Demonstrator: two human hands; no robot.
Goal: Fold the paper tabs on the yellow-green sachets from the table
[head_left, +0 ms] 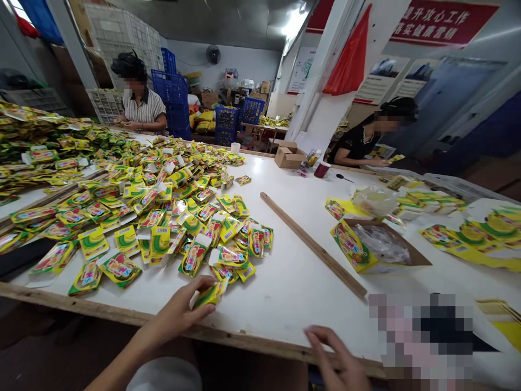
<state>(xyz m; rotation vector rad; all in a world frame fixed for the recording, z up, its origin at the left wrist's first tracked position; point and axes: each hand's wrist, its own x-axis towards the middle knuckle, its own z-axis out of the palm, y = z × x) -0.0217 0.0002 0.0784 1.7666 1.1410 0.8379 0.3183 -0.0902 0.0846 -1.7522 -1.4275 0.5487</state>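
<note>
My left hand is closed around a small yellow and green printed box, just above the table's front edge. Right behind it lies a loose pile of similar small boxes, some with white flaps standing out. Lower right, my right hand hovers by the table edge with fingers apart and nothing visible in them; part of it is cut off by the frame.
A wooden strip lies across the white table. To its right stands an open carton with clear plastic inside, near flat printed sheets. A small brown box and a dark red cup sit farther back. Two people work across the table.
</note>
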